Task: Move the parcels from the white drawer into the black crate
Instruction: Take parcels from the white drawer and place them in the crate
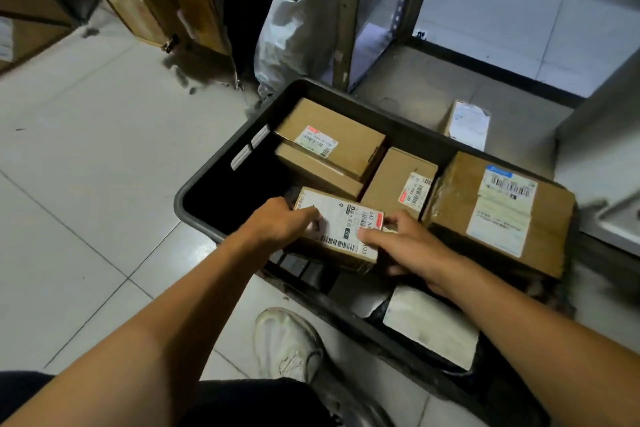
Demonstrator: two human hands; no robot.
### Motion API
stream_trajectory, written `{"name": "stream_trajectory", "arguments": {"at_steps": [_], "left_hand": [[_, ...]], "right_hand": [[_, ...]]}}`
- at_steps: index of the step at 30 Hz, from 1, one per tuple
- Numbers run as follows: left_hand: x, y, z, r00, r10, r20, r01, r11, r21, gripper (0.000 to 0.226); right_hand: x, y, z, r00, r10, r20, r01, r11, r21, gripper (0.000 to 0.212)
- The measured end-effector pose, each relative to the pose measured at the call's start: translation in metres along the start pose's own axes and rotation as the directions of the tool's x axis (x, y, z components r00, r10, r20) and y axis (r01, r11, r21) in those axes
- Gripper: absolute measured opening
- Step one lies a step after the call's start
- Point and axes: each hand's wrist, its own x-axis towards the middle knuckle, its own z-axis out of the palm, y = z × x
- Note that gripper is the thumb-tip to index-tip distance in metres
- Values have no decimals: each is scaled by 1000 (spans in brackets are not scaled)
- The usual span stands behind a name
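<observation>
Now both hands, left hand [280, 222] and right hand [407, 244], curl fingers around the small brown cardboard parcel [341, 230] over the black plastic crate [221, 149]. Probably lower it flat, then let go.

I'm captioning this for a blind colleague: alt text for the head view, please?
Both hands, left hand and right hand, hold a labelled parcel over a black crate of cardboard boxes on a tiled floor.

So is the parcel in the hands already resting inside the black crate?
Cannot tell. Both hands grip the parcel over the black crate; its underside is hidden.
</observation>
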Motion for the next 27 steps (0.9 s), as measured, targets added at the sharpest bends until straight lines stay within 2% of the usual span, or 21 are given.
{"name": "stream_trajectory", "arguments": {"at_steps": [7,10,12,14,16,18,21,23,25,27], "left_hand": [[-6,-5,21,994,24,106,-49,970,240,25],[-6,-6,29,991,1,137,-49,938,344,20],[-6,-6,32,988,-19,156,-45,918,395,20],[-6,-5,33,986,-31,165,-36,923,384,40],[-6,-5,32,983,-46,180,-18,940,340,73],[-6,-5,31,978,-54,200,-14,946,323,85],[-3,-7,32,976,-23,217,-52,941,335,70],[1,-11,33,976,-17,217,-70,920,386,63],[4,-13,38,973,-12,231,-103,871,481,59],[8,-13,48,967,0,255,-151,804,575,54]], "right_hand": [[-19,24,5,993,47,105,-36,994,-106,42],[-19,32,5,995,51,85,-41,992,-117,41],[-16,39,4,997,42,59,-34,991,-133,49],[-13,43,3,1000,25,6,-24,993,-113,55],[-12,44,2,999,18,-31,-19,999,-46,54],[-9,46,4,999,23,-42,-24,1000,-15,57],[-6,49,6,999,33,-39,-33,999,-7,59],[-5,52,6,999,27,-38,-28,999,-23,48],[-7,54,5,999,35,-23,-37,997,-75,26],[-7,58,3,999,50,-12,-51,984,-172,25]]}}
